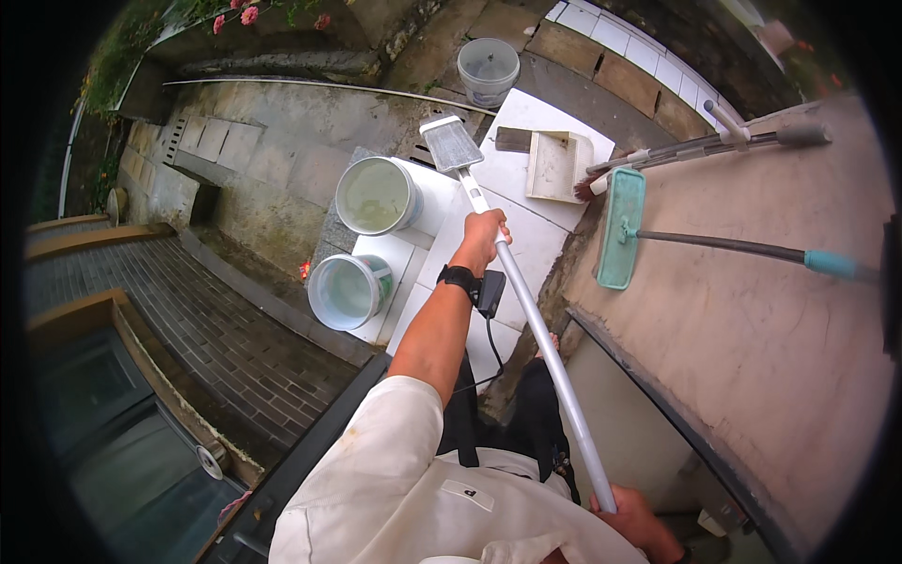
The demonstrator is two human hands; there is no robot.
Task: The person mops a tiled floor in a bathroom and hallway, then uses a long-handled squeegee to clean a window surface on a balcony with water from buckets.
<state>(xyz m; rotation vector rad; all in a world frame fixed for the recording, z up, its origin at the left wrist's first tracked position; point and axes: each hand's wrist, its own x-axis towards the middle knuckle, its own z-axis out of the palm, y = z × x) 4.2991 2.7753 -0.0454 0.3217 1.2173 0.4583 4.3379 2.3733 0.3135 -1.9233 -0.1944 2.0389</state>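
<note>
My left hand [485, 238] grips the white neck of a long-handled flat mop, where it meets the silver pole [539, 331]. The mop's small grey rectangular head [452, 146], with a white strip along its far edge, is held out over the white tiles. Down at the lower right, my right hand [629, 518] is closed around the pole's near end. Left of the mop stand two plastic buckets: the farther bucket [377, 195] holds cloudy, greenish water, and the nearer bucket [345, 292] holds pale liquid.
A dustpan [557, 166] lies on the white tiles [525, 229]. Beside it, a green flat mop [621, 229] and several other poles [712, 146] lean on the pinkish wall [740, 310]. Another bucket [488, 67] stands farther off. A brick wall and window [120, 409] are at left.
</note>
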